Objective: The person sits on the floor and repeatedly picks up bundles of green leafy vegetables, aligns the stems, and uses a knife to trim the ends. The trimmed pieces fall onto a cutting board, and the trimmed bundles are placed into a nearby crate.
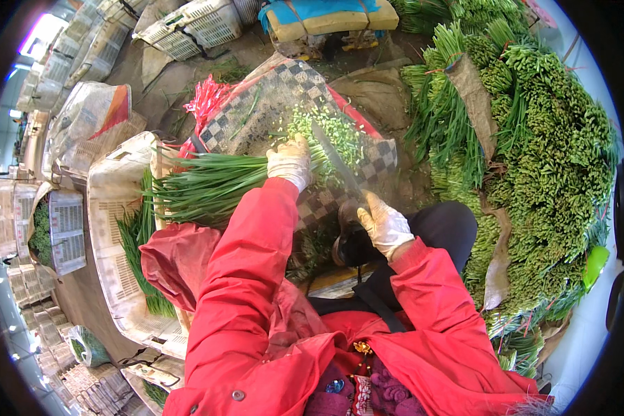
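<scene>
In a pale glove, my left hand [289, 160] grips a bundle of long green leafy stalks [218, 182] near its cut end. The leaves stretch left toward a white crate. My right hand [382, 221], also gloved, holds a long knife [338, 158] by its handle. Its blade slants up and left across the ends of the stalks. Short chopped stem pieces [325, 125] lie heaped around the blade tip. Beneath them is a worn checkered mat [291, 83]. The knife's handle is mostly hidden in my fist.
A white plastic crate [104, 208] with green stalks [140, 260] stands at my left. Tied bundles [541, 166] are piled high on the right, with burlap strips [473, 99] across them. Red plastic strings [208, 101] hang by the mat. A padded seat [338, 18] and more crates [192, 28] stand ahead.
</scene>
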Demonstrator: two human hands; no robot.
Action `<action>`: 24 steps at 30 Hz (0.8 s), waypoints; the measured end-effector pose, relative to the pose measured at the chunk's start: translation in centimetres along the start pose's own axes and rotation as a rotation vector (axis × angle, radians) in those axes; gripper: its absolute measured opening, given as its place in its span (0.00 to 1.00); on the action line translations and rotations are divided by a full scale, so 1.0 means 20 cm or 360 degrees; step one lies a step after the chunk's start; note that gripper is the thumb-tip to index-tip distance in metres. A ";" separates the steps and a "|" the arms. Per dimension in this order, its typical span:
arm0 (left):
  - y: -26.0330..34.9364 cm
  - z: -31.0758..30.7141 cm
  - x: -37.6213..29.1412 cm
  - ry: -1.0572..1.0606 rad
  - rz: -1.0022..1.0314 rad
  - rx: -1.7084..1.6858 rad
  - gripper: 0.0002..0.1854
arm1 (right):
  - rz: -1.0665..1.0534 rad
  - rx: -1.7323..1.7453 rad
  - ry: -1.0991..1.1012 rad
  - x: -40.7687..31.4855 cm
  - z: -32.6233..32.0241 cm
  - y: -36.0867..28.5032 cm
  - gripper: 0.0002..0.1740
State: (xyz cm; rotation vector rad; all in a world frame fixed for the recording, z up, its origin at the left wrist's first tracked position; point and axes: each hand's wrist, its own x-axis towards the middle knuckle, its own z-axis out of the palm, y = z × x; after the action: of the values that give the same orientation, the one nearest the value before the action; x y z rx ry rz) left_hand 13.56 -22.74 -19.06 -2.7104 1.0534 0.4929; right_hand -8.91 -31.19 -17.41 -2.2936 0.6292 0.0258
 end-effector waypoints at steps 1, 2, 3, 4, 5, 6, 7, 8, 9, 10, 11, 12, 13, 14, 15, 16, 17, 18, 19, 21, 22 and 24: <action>0.00 0.00 0.00 0.0000 0.0019 0.0012 0.36 | -0.0012 0.0029 -0.0022 -0.02 0.00 0.00 0.24; 0.00 0.00 -0.01 0.0037 0.0029 0.0002 0.33 | 0.0021 0.0040 -0.0052 -0.03 0.00 -0.01 0.24; 0.00 0.00 -0.01 0.0052 0.0029 -0.0017 0.33 | 0.0052 0.0052 -0.0081 -0.04 0.00 0.00 0.24; 0.00 0.00 -0.02 0.0047 0.0030 -0.0036 0.34 | 0.0040 0.0065 -0.0015 -0.04 0.01 0.00 0.21; 0.00 0.00 -0.02 0.0041 0.0035 -0.0056 0.34 | 0.0084 0.0064 -0.0058 -0.04 0.01 0.00 0.20; 0.00 0.00 -0.02 0.0045 0.0047 -0.0052 0.34 | 0.0194 0.0042 -0.0196 -0.03 0.02 0.01 0.20; 0.00 0.00 -0.02 0.0050 0.0060 -0.0048 0.33 | 0.0325 0.0024 -0.0320 -0.02 0.02 0.01 0.19; 0.00 0.00 -0.03 0.0054 0.0072 -0.0045 0.33 | 0.0317 0.0028 -0.0325 -0.01 0.02 0.02 0.19; 0.00 0.01 -0.03 0.0091 0.0089 -0.0034 0.33 | 0.0328 0.0034 -0.0317 0.00 0.02 0.02 0.20; 0.00 0.01 -0.04 0.0127 0.0106 -0.0022 0.33 | 0.0404 0.0015 -0.0339 0.00 0.02 0.02 0.20; 0.00 0.02 -0.04 0.0146 0.0123 -0.0005 0.33 | 0.0343 0.0059 -0.0313 0.01 0.01 0.01 0.20; 0.00 0.03 -0.04 0.0192 0.0137 0.0004 0.33 | 0.0348 0.0078 -0.0316 0.01 0.00 0.01 0.20; 0.00 0.04 -0.04 0.0225 0.0151 0.0017 0.33 | 0.0423 0.0088 -0.0369 0.01 -0.01 0.00 0.20; 0.00 0.06 -0.03 0.0248 0.0174 0.0035 0.33 | 0.0478 0.0245 -0.0366 0.01 -0.03 -0.01 0.20; -0.01 0.08 -0.03 0.0249 0.0176 0.0031 0.31 | 0.0605 0.0395 -0.0411 0.02 -0.04 -0.02 0.20; -0.01 0.10 -0.02 0.0237 0.0190 0.0034 0.30 | 0.0733 0.0620 -0.0463 0.04 -0.05 -0.03 0.20; -0.02 0.11 -0.01 0.0268 0.0206 0.0051 0.29 | 0.0652 0.0411 -0.0469 0.07 -0.05 -0.04 0.20; -0.02 0.13 0.00 0.0307 0.0228 0.0130 0.24 | 0.0561 0.0272 -0.0489 0.11 -0.04 -0.05 0.19; -0.02 0.14 0.01 0.0260 0.0207 0.0147 0.29 | 0.0566 0.0098 -0.0557 0.15 -0.03 -0.05 0.19; -0.01 0.13 0.03 0.0115 0.0154 0.0222 0.37 | 0.0486 0.0158 -0.0436 0.29 0.08 -0.06 0.17; -0.01 0.12 0.03 0.0098 0.0142 0.0169 0.38 | 0.0464 0.0156 -0.0385 0.40 0.16 -0.07 0.16; -0.01 0.07 0.02 0.0055 0.0141 0.0099 0.37 | 0.0411 0.0136 -0.0341 0.52 0.27 -0.05 0.16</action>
State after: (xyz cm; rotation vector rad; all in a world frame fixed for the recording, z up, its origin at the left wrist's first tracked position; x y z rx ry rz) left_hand 13.63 -22.41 -20.45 -2.6365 1.1821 0.4215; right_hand 1.62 -31.44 -22.80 -2.0793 0.7921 0.3564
